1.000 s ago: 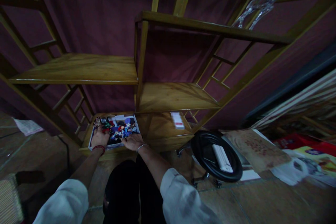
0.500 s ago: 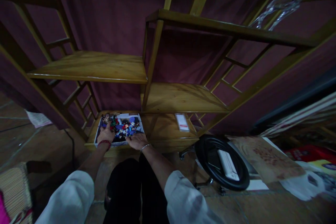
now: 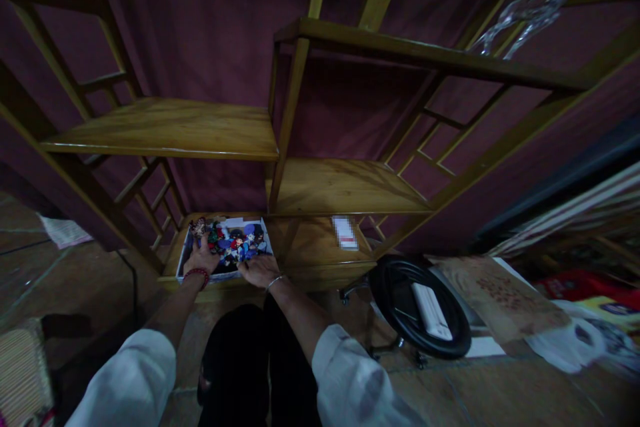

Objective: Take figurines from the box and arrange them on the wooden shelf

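Small figures (image 3: 241, 243) crowd a shallow box (image 3: 226, 275) at the left end of the bottom shelf (image 3: 300, 240), its near side close to the shelf's front edge. Left hand (image 3: 201, 258) reaches over the box's front left corner, fingers partly spread among the figures; right hand (image 3: 260, 271) lies at the front right corner, fingers loosely bent. Cannot tell whether either has hold of anything.

Main risk, as I judge it: a pull toward the knees could bring the box over the front edge and spill it. Figures sit jumbled — drawing one out might drag its neighbours. A quick lift could strike the left middle shelf (image 3: 165, 127) above.

Bottom shelf: brown wood; a white packet (image 3: 345, 233), blurred, near its right end. Dark red curtain or wall (image 3: 215, 33) behind. Right of the shelf, a black stool (image 3: 460, 340) carries a white carton (image 3: 431, 310); plastic bag (image 3: 565, 347) beyond. Tiled floor (image 3: 360, 387), light dim.
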Motion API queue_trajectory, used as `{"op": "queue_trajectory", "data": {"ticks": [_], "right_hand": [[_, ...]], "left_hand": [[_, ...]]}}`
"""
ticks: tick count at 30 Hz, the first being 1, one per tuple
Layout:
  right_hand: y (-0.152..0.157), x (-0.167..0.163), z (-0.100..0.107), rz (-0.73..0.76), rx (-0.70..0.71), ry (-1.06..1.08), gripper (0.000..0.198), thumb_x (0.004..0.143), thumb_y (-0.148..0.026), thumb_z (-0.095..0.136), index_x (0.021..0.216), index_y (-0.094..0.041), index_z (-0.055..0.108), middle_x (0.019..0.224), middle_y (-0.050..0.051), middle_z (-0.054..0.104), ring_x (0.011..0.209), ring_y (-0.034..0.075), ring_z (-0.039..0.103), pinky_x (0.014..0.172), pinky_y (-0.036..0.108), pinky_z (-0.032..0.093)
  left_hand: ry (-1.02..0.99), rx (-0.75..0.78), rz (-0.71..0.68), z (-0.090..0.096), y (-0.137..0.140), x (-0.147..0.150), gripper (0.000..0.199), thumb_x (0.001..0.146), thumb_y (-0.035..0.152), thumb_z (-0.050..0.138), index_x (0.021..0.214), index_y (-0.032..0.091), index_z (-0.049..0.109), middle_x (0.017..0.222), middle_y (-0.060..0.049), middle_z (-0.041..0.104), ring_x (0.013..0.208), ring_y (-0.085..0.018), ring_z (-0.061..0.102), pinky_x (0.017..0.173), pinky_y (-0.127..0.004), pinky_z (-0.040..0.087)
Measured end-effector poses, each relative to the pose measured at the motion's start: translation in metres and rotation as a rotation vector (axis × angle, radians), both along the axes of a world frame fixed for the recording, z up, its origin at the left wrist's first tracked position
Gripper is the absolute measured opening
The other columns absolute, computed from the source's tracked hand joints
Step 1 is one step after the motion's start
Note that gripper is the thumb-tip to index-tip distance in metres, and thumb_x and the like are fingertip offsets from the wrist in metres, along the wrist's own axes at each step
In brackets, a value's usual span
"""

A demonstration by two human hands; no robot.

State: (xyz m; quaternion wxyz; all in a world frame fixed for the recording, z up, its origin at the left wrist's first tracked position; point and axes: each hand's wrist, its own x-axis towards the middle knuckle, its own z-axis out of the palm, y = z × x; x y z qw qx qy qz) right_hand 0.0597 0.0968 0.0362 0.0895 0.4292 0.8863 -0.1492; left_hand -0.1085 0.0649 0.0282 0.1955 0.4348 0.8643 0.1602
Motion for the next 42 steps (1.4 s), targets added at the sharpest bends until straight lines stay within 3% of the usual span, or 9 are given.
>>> {"op": "queue_trajectory", "data": {"ticks": [7,18,22,27,35,42], "right_hand": [[-0.002,0.001,0.004,-0.005,-0.012,0.009,0.063,0.087,-0.049,0.013,0.091,-0.019,0.068,0.099,0.008,0.067,0.097,0.023,0.059,0.080,0.036,0.043],[-0.003,0.002,-0.001,-0.010,0.013,0.018,0.063,0.088,-0.050,0.013,0.091,-0.020,0.068,0.099,0.007,0.067,0.097,0.021,0.059,0.081,0.034,0.043],[-0.003,0.001,0.001,-0.002,0.011,0.008,0.065,0.088,-0.049,0.011,0.092,-0.019,0.068,0.098,0.009,0.067,0.096,0.022,0.059,0.080,0.035,0.043],[-0.003,0.002,0.003,-0.006,-0.004,0.004,0.063,0.088,-0.048,0.013,0.090,-0.019,0.069,0.097,0.009,0.067,0.096,0.022,0.059,0.080,0.035,0.043],[-0.003,0.002,0.001,-0.013,0.010,0.026,0.064,0.088,-0.049,0.013,0.088,-0.019,0.069,0.099,0.009,0.067,0.097,0.022,0.059,0.080,0.035,0.043],[-0.002,0.001,0.002,-0.016,0.007,0.022,0.060,0.088,-0.049,0.016,0.089,-0.021,0.069,0.100,0.007,0.066,0.096,0.022,0.059,0.080,0.035,0.043]], "left_hand": [[0.001,0.027,0.052,-0.004,-0.001,-0.003,0.055,0.078,0.035,0.041,0.131,0.024,0.030,0.121,-0.015,0.046,0.099,-0.029,0.057,0.081,-0.039,0.043],[0.118,0.064,0.171,0.003,-0.005,0.006,0.054,0.074,0.032,0.048,0.126,0.021,0.042,0.118,-0.017,0.034,0.105,-0.032,0.053,0.084,-0.041,0.043],[0.148,0.122,0.225,0.003,-0.007,0.009,0.050,0.073,0.036,0.050,0.119,0.017,0.048,0.129,-0.020,0.024,0.112,-0.035,0.047,0.084,-0.042,0.043],[0.183,0.181,0.186,0.002,-0.007,0.009,0.050,0.072,0.034,0.053,0.117,0.014,0.048,0.142,-0.020,0.005,0.122,-0.037,0.034,0.090,-0.043,0.040],[0.192,0.184,0.211,-0.005,-0.006,0.006,0.048,0.071,0.033,0.053,0.115,0.014,0.048,0.135,-0.020,0.017,0.118,-0.034,0.040,0.090,-0.041,0.040],[0.147,0.148,0.198,0.003,-0.011,0.008,0.041,0.074,0.028,0.049,0.115,0.021,0.053,0.123,-0.015,0.030,0.091,-0.026,0.059,0.079,-0.038,0.047]]}}
